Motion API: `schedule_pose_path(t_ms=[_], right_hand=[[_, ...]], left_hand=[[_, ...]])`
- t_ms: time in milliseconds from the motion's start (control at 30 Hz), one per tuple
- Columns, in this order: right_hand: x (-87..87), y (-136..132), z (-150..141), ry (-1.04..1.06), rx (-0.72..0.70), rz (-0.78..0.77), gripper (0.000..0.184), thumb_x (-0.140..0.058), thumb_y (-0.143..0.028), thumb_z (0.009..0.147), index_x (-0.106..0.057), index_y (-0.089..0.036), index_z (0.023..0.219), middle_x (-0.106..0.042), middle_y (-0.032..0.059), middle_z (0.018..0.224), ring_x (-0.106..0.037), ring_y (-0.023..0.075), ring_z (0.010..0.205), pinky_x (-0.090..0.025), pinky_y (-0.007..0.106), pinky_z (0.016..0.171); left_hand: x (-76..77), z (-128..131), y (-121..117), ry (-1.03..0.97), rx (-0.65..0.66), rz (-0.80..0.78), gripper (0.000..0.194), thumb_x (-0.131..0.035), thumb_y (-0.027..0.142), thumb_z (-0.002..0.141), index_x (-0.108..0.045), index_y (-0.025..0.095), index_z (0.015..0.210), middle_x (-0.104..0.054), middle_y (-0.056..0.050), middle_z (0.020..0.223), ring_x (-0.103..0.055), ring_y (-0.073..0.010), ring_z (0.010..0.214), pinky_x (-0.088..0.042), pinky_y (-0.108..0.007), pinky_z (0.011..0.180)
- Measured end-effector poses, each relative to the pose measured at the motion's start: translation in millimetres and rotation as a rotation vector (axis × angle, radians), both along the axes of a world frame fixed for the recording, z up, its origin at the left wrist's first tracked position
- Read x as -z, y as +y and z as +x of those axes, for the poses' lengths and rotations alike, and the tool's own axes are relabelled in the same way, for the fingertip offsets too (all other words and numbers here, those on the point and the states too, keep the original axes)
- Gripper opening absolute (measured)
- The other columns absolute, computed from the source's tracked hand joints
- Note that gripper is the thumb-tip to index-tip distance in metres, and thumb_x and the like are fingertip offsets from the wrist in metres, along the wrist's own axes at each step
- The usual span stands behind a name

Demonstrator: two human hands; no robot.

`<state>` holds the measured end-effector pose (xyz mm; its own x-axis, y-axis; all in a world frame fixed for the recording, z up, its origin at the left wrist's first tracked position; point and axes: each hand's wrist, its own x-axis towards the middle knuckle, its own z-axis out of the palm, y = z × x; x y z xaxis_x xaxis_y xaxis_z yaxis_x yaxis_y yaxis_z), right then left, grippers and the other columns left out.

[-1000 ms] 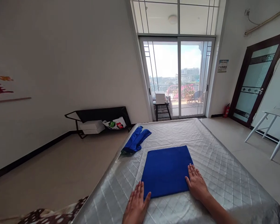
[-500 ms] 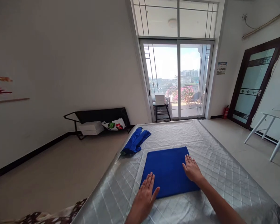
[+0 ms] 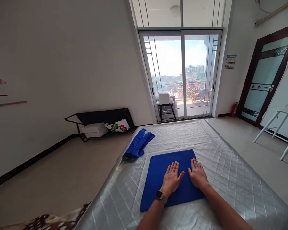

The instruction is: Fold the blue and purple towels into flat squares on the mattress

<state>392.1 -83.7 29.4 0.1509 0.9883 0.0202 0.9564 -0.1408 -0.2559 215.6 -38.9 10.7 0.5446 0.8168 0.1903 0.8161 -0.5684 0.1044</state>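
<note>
A folded blue cloth (image 3: 158, 172) lies flat on a silvery quilted mattress (image 3: 230, 179). My left hand (image 3: 171, 178), with a watch on its wrist, rests palm down on the middle of the cloth, fingers stretched out. My right hand (image 3: 197, 173) lies flat beside it on the cloth's right part, fingers also spread. The two hands sit close together, almost touching. A second blue cloth (image 3: 138, 144), folded into a long strip, lies near the mattress's far left edge.
A low black shelf (image 3: 103, 118) with white boxes and a bag stands by the left wall. Sliding glass doors (image 3: 182, 73) face a balcony. A stool with a box (image 3: 164, 102) stands by the doors. White table legs (image 3: 278, 127) are at right. A patterned fabric (image 3: 50, 222) lies bottom left.
Both hands have slid from the cloth's near corners onto its middle, the left one moving right and forward. The cloth has stayed in place.
</note>
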Motion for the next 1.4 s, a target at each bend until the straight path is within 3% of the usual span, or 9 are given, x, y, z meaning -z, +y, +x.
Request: schedule_pose_path(t_ms=[167, 267, 333, 533, 767, 1067, 1200, 1300, 1400], right_hand=[[-4.1, 0.3, -1.7, -0.008, 0.003, -0.026, 0.067, -0.021, -0.042, 0.099, -0.02, -0.006, 0.155, -0.017, 0.0121, 0.162, -0.014, 0.0219, 0.151, -0.012, 0.041, 0.121], [-4.7, -0.4, -0.6, -0.004, -0.007, -0.037, 0.067, -0.021, -0.043, 0.099, -0.02, -0.006, 0.155, -0.017, 0.0117, 0.162, -0.014, 0.0217, 0.151, -0.011, 0.041, 0.121], [-3.7, -1.2, 1.6, 0.002, -0.011, -0.036, 0.068, -0.02, -0.044, 0.099, -0.02, -0.007, 0.155, -0.018, 0.0117, 0.162, -0.014, 0.0221, 0.151, -0.011, 0.042, 0.121], [-11.1, 7.8, 8.7, -0.022, -0.025, -0.046, 0.066, -0.019, -0.043, 0.099, -0.022, -0.008, 0.155, -0.021, 0.012, 0.162, -0.017, 0.0225, 0.151, -0.011, 0.042, 0.121], [-38.6, 52.7, 9.6, -0.026, -0.049, -0.086, 0.065, -0.019, -0.039, 0.1, -0.022, -0.004, 0.155, -0.021, 0.0128, 0.162, -0.012, 0.0188, 0.151, -0.011, 0.037, 0.121], [-26.8, 65.7, 12.8, -0.01, -0.026, -0.067, 0.066, -0.021, -0.04, 0.099, -0.021, -0.004, 0.155, -0.022, 0.0128, 0.162, -0.014, 0.0192, 0.151, -0.012, 0.036, 0.121], [-25.3, 67.0, 12.3, 0.001, -0.027, -0.065, 0.066, -0.02, -0.04, 0.099, -0.021, -0.004, 0.155, -0.021, 0.0127, 0.162, -0.013, 0.019, 0.151, -0.011, 0.036, 0.121], [-20.6, 70.8, 13.1, 0.012, -0.026, -0.061, 0.067, -0.021, -0.041, 0.099, -0.02, -0.004, 0.155, -0.02, 0.0121, 0.162, -0.012, 0.019, 0.151, -0.011, 0.036, 0.121], [-13.6, 75.0, 14.2, 0.024, -0.019, -0.055, 0.067, -0.022, -0.041, 0.099, -0.02, -0.006, 0.156, -0.021, 0.0111, 0.162, -0.012, 0.0191, 0.151, -0.01, 0.036, 0.121]], left_hand=[[16.6, -80.3, 21.4, 0.058, -0.252, 0.028, 0.072, -0.019, 0.056, 0.099, -0.033, 0.008, 0.152, -0.036, -0.017, 0.157, -0.03, -0.0288, 0.147, -0.026, -0.05, 0.119], [24.1, -116.8, 29.0, 0.059, -0.278, 0.046, 0.073, -0.018, 0.055, 0.099, -0.033, 0.007, 0.151, -0.037, -0.019, 0.156, -0.031, -0.0285, 0.146, -0.028, -0.048, 0.117], [25.9, -126.8, 31.7, 0.047, -0.27, 0.038, 0.072, -0.017, 0.055, 0.099, -0.034, 0.008, 0.151, -0.039, -0.019, 0.155, -0.033, -0.0279, 0.145, -0.03, -0.047, 0.116], [19.2, -119.2, 32.8, 0.042, -0.314, 0.005, 0.076, -0.018, 0.057, 0.098, -0.038, 0.003, 0.148, -0.041, -0.022, 0.153, -0.035, -0.0305, 0.144, -0.031, -0.048, 0.116], [22.6, -119.1, 30.6, 0.007, -0.319, 0.037, 0.076, -0.018, 0.056, 0.097, -0.039, 0.004, 0.147, -0.044, -0.022, 0.151, -0.037, -0.0311, 0.143, -0.033, -0.048, 0.115], [24.3, -120.8, 30.2, 0.066, -0.345, 0.012, 0.078, -0.021, 0.058, 0.096, -0.04, 0.001, 0.146, -0.039, -0.021, 0.154, -0.037, -0.0301, 0.143, -0.033, -0.045, 0.116], [19.1, -122.5, 28.7, 0.058, -0.351, 0.057, 0.077, -0.023, 0.059, 0.096, -0.044, 0.001, 0.143, -0.045, -0.021, 0.15, -0.041, -0.0314, 0.141, -0.034, -0.047, 0.115], [10.4, -103.7, 30.3, 0.011, -0.318, 0.12, 0.07, -0.026, 0.055, 0.098, -0.05, 0.005, 0.14, -0.051, -0.02, 0.146, -0.045, -0.0315, 0.138, -0.036, -0.048, 0.114], [3.6, -58.4, 36.9, -0.065, -0.124, 0.144, 0.06, -0.029, 0.05, 0.1, -0.051, 0.012, 0.14, -0.052, -0.015, 0.147, -0.045, -0.0275, 0.138, -0.037, -0.045, 0.114]])
